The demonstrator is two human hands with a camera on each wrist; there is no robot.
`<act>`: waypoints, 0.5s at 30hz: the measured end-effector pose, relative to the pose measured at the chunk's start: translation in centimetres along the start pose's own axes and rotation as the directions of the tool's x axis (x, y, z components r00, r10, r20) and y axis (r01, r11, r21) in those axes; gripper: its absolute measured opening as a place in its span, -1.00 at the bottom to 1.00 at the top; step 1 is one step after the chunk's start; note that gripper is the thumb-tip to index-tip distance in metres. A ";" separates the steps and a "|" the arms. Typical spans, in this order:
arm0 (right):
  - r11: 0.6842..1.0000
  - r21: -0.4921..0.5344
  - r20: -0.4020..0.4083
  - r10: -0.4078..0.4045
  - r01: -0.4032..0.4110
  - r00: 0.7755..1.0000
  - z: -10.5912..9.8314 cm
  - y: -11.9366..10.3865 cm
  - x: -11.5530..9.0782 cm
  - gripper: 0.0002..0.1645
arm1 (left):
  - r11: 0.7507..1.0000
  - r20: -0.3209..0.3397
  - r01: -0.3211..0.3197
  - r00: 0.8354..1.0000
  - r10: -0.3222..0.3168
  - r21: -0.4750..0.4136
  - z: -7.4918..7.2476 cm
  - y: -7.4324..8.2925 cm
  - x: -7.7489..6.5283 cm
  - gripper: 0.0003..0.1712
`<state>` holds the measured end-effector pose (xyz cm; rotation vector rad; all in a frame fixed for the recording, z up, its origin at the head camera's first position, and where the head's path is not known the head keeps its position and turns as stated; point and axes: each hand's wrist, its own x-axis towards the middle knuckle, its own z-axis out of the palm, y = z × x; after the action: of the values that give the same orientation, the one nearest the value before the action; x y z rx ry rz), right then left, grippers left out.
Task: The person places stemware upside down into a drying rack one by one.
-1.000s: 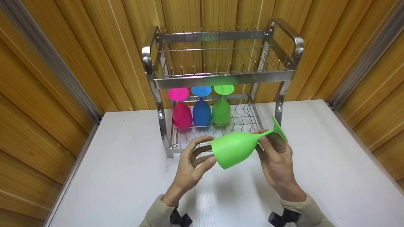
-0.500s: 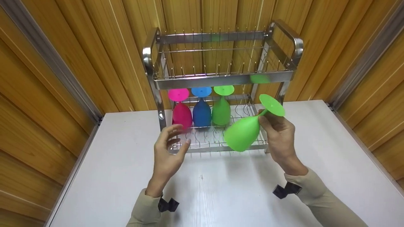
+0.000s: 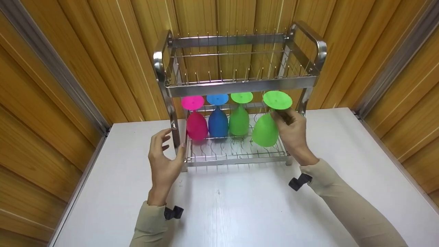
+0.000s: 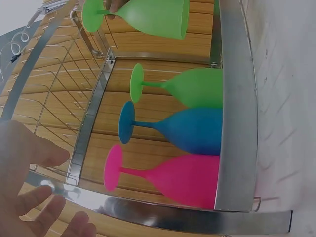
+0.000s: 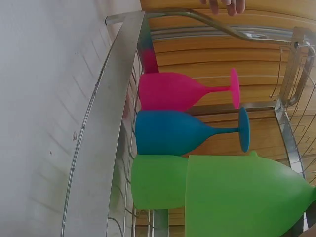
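Observation:
My right hand (image 3: 292, 135) pinches the stem of a green goblet (image 3: 265, 132), held upside down with its foot uppermost. The goblet hangs over the right part of the rack's lower shelf, its rim tilted slightly left in the head view; whether it touches the wires I cannot tell. To its left, a pink goblet (image 3: 197, 127), a blue goblet (image 3: 218, 123) and a second green goblet (image 3: 239, 121) stand upside down in a row on the lower shelf. My left hand (image 3: 164, 164) is beside the rack's front left post, fingers spread and slightly bent, holding nothing.
The two-tier metal dish rack (image 3: 241, 85) stands on a white table (image 3: 219, 206). Upright wire prongs line its upper tier, above the goblets. Wavy wires cross the lower shelf (image 3: 223, 159). Wood-patterned walls (image 3: 236, 17) enclose the back and sides.
The left hand has let go of the green goblet's rim and moved left. The right hand has carried the goblet to the rack and turned it from sideways to nearly upright, foot up.

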<state>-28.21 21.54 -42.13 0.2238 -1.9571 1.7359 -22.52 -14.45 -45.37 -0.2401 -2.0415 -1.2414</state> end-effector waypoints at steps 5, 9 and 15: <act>0.994 -0.084 -0.045 0.068 -0.072 0.997 0.9 1.0 1.6 -0.70 | 0.999 0.012 0.048 0.999 -0.048 -0.010 0.0 -0.7 0.2 -0.30; 0.992 -0.069 -0.089 0.095 -0.101 0.992 1.8 1.9 2.5 -0.73 | 0.997 0.033 0.078 0.997 -0.077 -0.027 0.0 -1.1 0.2 -0.26; 0.988 -0.112 -0.125 0.096 -0.110 0.988 2.6 3.5 3.5 -0.77 | 0.992 0.058 0.118 0.992 -0.116 -0.037 0.3 -1.6 0.0 -0.29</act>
<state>-33.47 20.34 -43.73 -0.0227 -2.0065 1.6493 -23.44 -15.08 -46.57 -0.1773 -2.1053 -1.3622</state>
